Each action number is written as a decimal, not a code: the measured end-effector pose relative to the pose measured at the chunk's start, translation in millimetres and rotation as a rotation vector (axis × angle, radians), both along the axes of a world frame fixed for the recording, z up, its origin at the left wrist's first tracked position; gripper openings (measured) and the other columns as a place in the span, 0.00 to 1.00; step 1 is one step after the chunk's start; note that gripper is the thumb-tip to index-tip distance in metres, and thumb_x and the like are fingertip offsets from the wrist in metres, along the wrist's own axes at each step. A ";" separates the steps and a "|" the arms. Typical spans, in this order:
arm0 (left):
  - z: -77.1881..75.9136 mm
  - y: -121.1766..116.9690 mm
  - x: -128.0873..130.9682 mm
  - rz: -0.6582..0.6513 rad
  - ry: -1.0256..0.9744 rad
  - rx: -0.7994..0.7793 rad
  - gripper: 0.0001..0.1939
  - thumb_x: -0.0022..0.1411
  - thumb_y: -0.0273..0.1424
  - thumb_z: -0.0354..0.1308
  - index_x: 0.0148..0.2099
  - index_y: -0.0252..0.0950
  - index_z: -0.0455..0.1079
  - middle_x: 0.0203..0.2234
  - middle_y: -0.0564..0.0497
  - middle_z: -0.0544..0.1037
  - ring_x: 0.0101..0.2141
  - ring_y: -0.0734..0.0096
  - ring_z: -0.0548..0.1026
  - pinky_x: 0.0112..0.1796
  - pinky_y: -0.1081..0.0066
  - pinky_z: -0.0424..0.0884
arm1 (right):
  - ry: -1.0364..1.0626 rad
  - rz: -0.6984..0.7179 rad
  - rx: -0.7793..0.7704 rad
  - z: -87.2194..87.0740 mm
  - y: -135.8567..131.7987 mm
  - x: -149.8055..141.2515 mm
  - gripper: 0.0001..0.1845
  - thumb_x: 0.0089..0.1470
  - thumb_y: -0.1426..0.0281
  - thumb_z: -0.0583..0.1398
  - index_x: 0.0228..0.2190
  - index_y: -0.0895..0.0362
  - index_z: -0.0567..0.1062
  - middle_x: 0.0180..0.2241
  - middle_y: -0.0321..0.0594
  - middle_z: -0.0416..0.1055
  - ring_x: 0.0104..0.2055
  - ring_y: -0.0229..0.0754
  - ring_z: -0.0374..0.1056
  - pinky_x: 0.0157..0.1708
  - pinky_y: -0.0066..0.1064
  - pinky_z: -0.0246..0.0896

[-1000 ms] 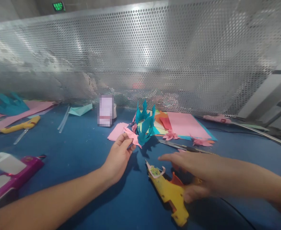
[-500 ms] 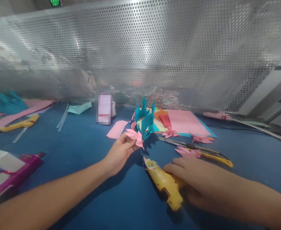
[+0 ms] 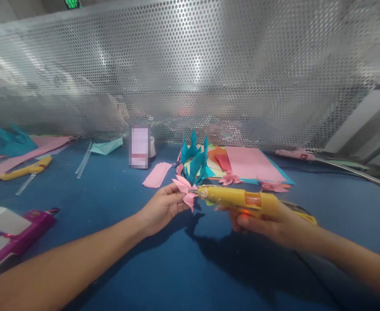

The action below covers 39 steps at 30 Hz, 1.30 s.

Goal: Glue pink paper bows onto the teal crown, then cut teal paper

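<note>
Between the fingers of my left hand (image 3: 166, 207) is a folded pink paper flower (image 3: 184, 186), its petals pointing up and to the right. My right hand (image 3: 264, 224) is wrapped round a yellow hot glue gun (image 3: 235, 197), held level above the table. The gun's metal nozzle is at the pink flower and seems to touch it. A small orange-red light glows on the gun's underside. Just behind the left hand stands a blue folded-paper piece (image 3: 194, 160) with upright pointed leaves.
A stack of pink paper strips (image 3: 157, 174) lies left of the blue piece. Pink sheets (image 3: 251, 164) and finished pink flowers (image 3: 230, 178) lie to the right. A phone (image 3: 140, 147), a second yellow glue gun (image 3: 26, 168) and a magenta power strip (image 3: 39, 224) are leftward. Perforated metal panel (image 3: 190, 65) behind.
My right hand has lifted the yellow glue gun off the table and turned its nozzle left to the pink flower. The left hand has stayed nearly in place, the flower tilted slightly.
</note>
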<state>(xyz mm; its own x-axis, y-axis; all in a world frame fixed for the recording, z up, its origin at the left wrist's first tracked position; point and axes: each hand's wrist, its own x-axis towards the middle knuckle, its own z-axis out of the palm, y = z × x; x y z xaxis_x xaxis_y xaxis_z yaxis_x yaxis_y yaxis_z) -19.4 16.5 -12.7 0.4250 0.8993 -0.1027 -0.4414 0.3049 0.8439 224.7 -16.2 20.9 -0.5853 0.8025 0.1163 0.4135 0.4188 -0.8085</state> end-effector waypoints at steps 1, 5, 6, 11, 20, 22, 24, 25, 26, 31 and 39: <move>-0.5 0.7 -0.5 -0.004 0.004 0.000 0.05 0.49 0.23 0.65 0.32 0.31 0.74 0.25 0.51 0.77 0.26 0.78 0.74 0.31 0.77 0.70 | 0.026 -0.018 -0.027 -4.7 -0.9 -1.4 0.19 0.56 0.54 0.55 0.38 0.56 0.75 0.24 0.38 0.71 0.24 0.37 0.67 0.26 0.28 0.66; -0.9 2.8 -1.7 -0.025 0.015 0.013 0.06 0.50 0.22 0.64 0.34 0.31 0.75 0.28 0.49 0.78 0.27 0.78 0.74 0.33 0.77 0.70 | 0.132 -0.112 -0.085 -17.5 -3.6 -3.9 0.24 0.54 0.49 0.54 0.36 0.57 0.73 0.24 0.39 0.71 0.23 0.37 0.67 0.23 0.28 0.67; -0.6 3.1 -1.7 -0.023 0.019 0.017 0.06 0.50 0.22 0.64 0.34 0.30 0.75 0.28 0.49 0.78 0.28 0.78 0.74 0.34 0.77 0.70 | 0.145 -0.138 -0.098 -19.5 -4.1 -4.1 0.25 0.53 0.48 0.54 0.36 0.57 0.72 0.24 0.39 0.70 0.22 0.36 0.67 0.23 0.28 0.67; 3.5 2.8 0.4 0.004 0.092 0.000 0.06 0.49 0.20 0.63 0.31 0.31 0.71 0.26 0.49 0.77 0.29 0.73 0.75 0.33 0.74 0.71 | 0.186 -0.202 -0.165 -25.5 -6.1 -7.8 0.26 0.51 0.46 0.55 0.32 0.57 0.70 0.22 0.37 0.69 0.20 0.35 0.66 0.21 0.27 0.65; 3.7 -4.7 -1.9 -0.009 0.385 0.247 0.05 0.53 0.20 0.56 0.34 0.33 0.70 0.32 0.50 0.73 0.35 0.74 0.73 0.40 0.72 0.69 | 0.387 -0.284 -0.186 -21.9 -4.1 -13.8 0.23 0.51 0.45 0.54 0.32 0.52 0.68 0.22 0.39 0.70 0.22 0.42 0.68 0.23 0.33 0.67; 7.8 -10.4 -4.3 -0.101 0.456 0.490 0.08 0.53 0.18 0.54 0.34 0.33 0.70 0.35 0.48 0.73 0.38 0.71 0.72 0.40 0.71 0.69 | 0.418 -0.319 -0.188 -22.2 -3.7 -12.1 0.22 0.51 0.46 0.54 0.33 0.52 0.68 0.22 0.39 0.70 0.23 0.43 0.68 0.22 0.33 0.66; 15.1 -17.0 -5.8 -0.184 0.539 0.768 0.10 0.54 0.18 0.53 0.35 0.34 0.71 0.37 0.46 0.73 0.40 0.69 0.72 0.42 0.70 0.68 | 0.432 -0.328 -0.193 -22.9 -3.9 -11.2 0.22 0.51 0.46 0.55 0.33 0.52 0.68 0.23 0.38 0.70 0.22 0.42 0.68 0.22 0.33 0.66; 19.3 -20.0 -6.1 -0.247 0.595 0.888 0.10 0.56 0.18 0.52 0.36 0.35 0.72 0.38 0.46 0.73 0.41 0.69 0.72 0.43 0.69 0.68 | 0.429 -0.323 -0.194 -23.2 -4.1 -11.3 0.22 0.51 0.46 0.55 0.34 0.52 0.68 0.22 0.38 0.70 0.22 0.41 0.68 0.22 0.33 0.66; 23.4 -22.6 -6.0 -0.312 0.633 0.981 0.10 0.57 0.20 0.52 0.37 0.35 0.73 0.38 0.45 0.73 0.40 0.68 0.72 0.43 0.68 0.68 | 0.422 -0.312 -0.190 -23.4 -4.2 -11.8 0.23 0.52 0.46 0.55 0.34 0.53 0.68 0.22 0.38 0.69 0.22 0.41 0.67 0.22 0.32 0.66; 33.7 -28.2 -3.5 -0.512 0.782 1.265 0.11 0.63 0.27 0.51 0.42 0.37 0.75 0.38 0.42 0.75 0.39 0.66 0.74 0.43 0.70 0.69 | 0.408 -0.281 -0.160 -23.7 -3.1 -14.5 0.25 0.52 0.46 0.54 0.33 0.56 0.67 0.20 0.36 0.69 0.19 0.37 0.66 0.21 0.29 0.65; 36.1 -37.4 2.3 -0.521 0.954 1.465 0.12 0.64 0.25 0.48 0.39 0.35 0.74 0.36 0.42 0.77 0.37 0.65 0.74 0.39 0.71 0.68 | 0.411 -0.242 -0.218 -28.8 -3.1 -10.6 0.23 0.54 0.48 0.55 0.36 0.57 0.66 0.21 0.35 0.69 0.20 0.36 0.67 0.21 0.27 0.65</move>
